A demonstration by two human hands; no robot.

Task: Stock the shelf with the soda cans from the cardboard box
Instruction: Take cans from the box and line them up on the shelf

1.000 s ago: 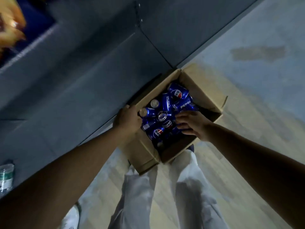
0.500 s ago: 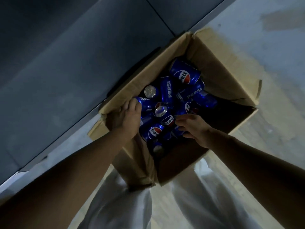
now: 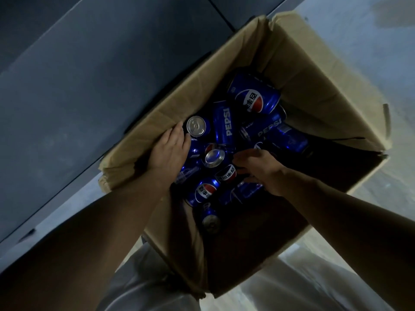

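An open cardboard box [image 3: 314, 70] stands on the floor with several blue Pepsi soda cans [image 3: 253, 99] piled loosely inside; most lie on their sides and one [image 3: 196, 126] shows its silver top. My left hand [image 3: 170, 149] is inside the box by the left wall. It lies over a blue can [image 3: 194, 150], fingers stretched out and thumb hidden. My right hand [image 3: 258, 169] is over the middle of the pile, its fingers curled down around a can that lies in shadow. No shelf boards are in view.
A dark grey panel [image 3: 89, 86] runs along the left, close to the box's left flap [image 3: 143, 151]. Pale floor [image 3: 370, 41] lies to the right and behind. My pale trousers [image 3: 143, 288] show below the box. The box's near right half is in deep shadow.
The view has dropped closer to the box. My left hand left the box's edge and went in onto the cans. My right hand stayed on the pile.
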